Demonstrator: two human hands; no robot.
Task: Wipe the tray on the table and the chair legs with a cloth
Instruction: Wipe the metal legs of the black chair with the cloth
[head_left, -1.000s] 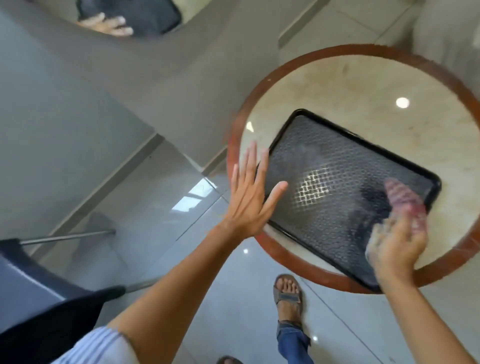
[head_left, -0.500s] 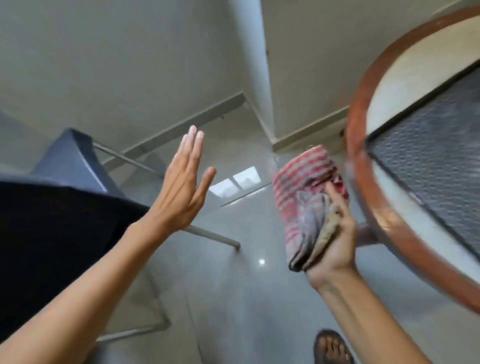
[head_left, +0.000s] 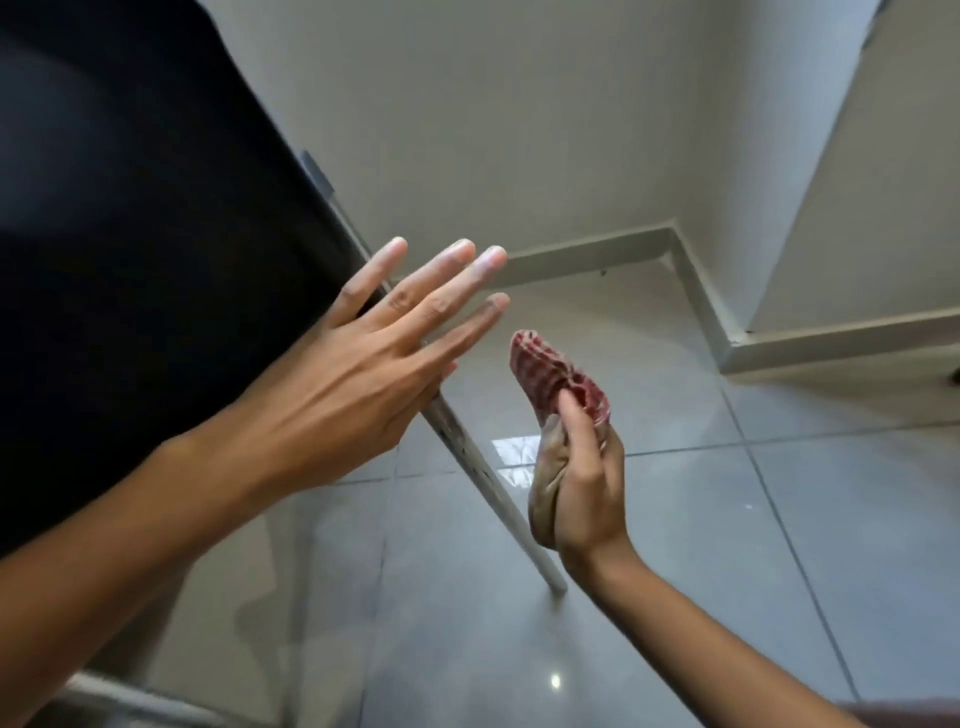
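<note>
Gripping the cloth (head_left: 558, 384), the right hand (head_left: 584, 483) nears the chair leg (head_left: 483, 467) — left hand (head_left: 337, 384) splayed, empty.

No writing, label, brand, number or sign can be read anywhere in this view.
</note>
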